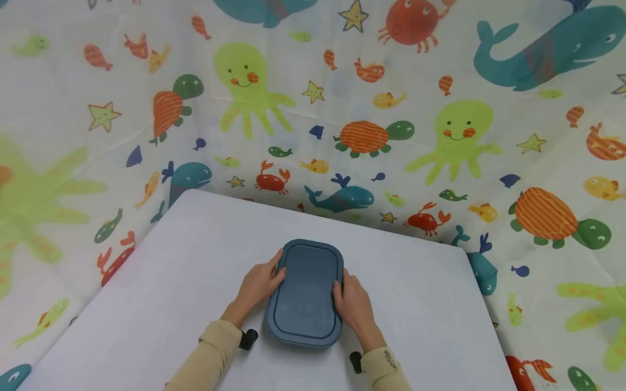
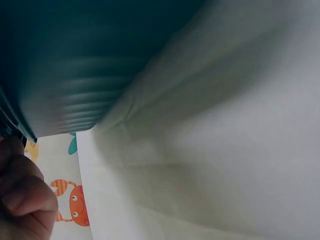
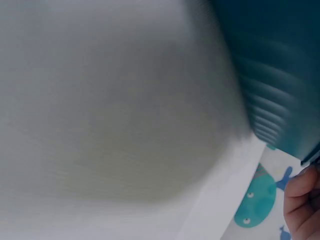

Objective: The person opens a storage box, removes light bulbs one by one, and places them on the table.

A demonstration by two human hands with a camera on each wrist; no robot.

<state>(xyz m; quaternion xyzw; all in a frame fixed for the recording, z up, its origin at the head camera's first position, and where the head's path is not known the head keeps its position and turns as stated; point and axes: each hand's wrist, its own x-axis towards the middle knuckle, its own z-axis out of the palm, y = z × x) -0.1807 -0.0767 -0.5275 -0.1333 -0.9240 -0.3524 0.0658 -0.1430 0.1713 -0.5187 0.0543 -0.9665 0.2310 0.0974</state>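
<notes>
A rectangular blue-grey lidded box with rounded corners is in the middle of the white table, its long side running away from me. My left hand grips its left edge, thumb lying on the lid's rim. On the opposite long edge my right hand holds it the same way. Both wrist views show the box's ribbed side wall close over the tabletop, with curled fingers up at the lid's rim. What the box contains is hidden by the lid.
The white table spreads out on both sides of the box. A curtain printed with sea animals hangs behind the table and along its sides. Small black wrist cameras sit by the beige sleeves.
</notes>
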